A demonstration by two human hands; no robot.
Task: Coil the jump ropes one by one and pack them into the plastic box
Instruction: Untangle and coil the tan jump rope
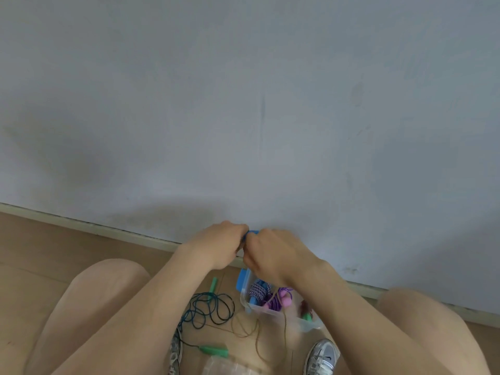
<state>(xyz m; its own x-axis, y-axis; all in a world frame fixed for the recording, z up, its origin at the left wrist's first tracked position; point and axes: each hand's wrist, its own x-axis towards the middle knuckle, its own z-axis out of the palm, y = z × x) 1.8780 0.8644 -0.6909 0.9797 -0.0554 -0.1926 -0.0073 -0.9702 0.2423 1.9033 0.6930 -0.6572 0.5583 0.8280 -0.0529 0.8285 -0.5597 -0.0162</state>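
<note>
My left hand (220, 243) and my right hand (272, 251) meet in front of the wall, both curled round a blue jump-rope handle (250, 233) that shows only as a sliver between them. A thin brown cord (281, 307) hangs from my hands down to the floor. Below them stands the clear plastic box (273, 313) with a blue latch; inside it lie a purple-and-white coiled rope (258, 290) and a pink rope. A dark green rope (211, 309) with green handles lies loose on the floor left of the box.
I crouch with both knees wide and grey sneakers (323, 355) on the wooden floor. A grey wall with a pale baseboard (108, 230) stands close behind the box. A clear plastic lid or bag (230, 366) lies at the bottom edge.
</note>
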